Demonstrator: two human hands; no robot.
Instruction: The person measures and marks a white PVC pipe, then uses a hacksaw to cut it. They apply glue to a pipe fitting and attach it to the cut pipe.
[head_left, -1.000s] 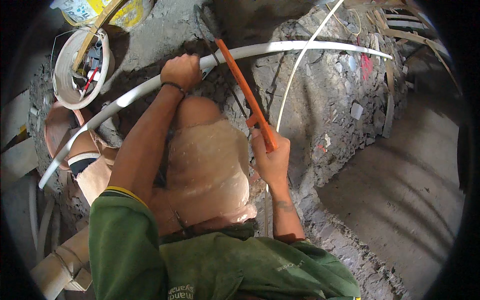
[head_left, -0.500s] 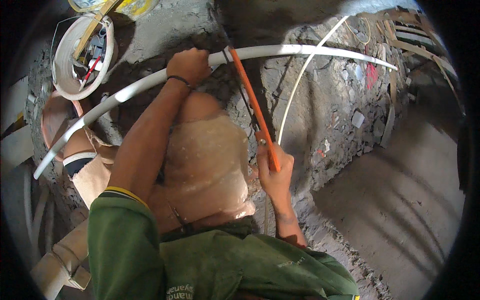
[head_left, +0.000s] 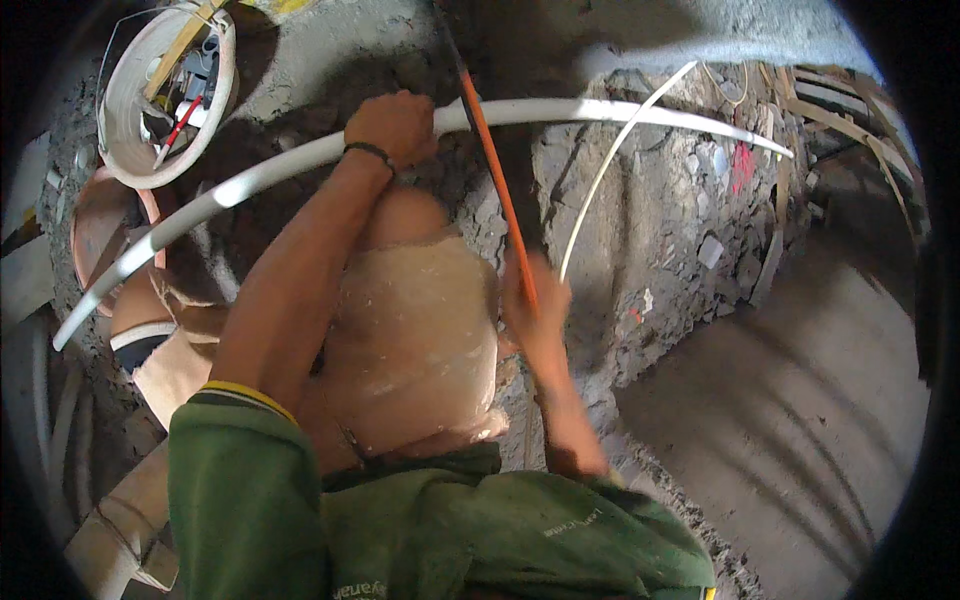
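A long white plastic pipe (head_left: 620, 112) arcs across the rubble from lower left to upper right. My left hand (head_left: 398, 126), with a dark band at the wrist, grips it near its middle. My right hand (head_left: 537, 305), blurred by motion, is shut on the handle of an orange hacksaw (head_left: 492, 185). The saw's frame runs up from that hand and crosses the pipe just right of my left hand. My bent knee in dusty light trousers (head_left: 415, 330) sits below the pipe between both arms.
A white bucket (head_left: 130, 130) with small tools inside stands at the upper left. A thin white rod (head_left: 605, 185) leans across broken concrete rubble (head_left: 670, 230). Wooden strips (head_left: 850, 120) lie at the upper right. A smoother dusty floor (head_left: 800, 400) spreads at the right.
The orange saw has swung from a slant to nearly upright across the pipe, and my right hand has drawn down and back with it. My left hand keeps its grip on the pipe.
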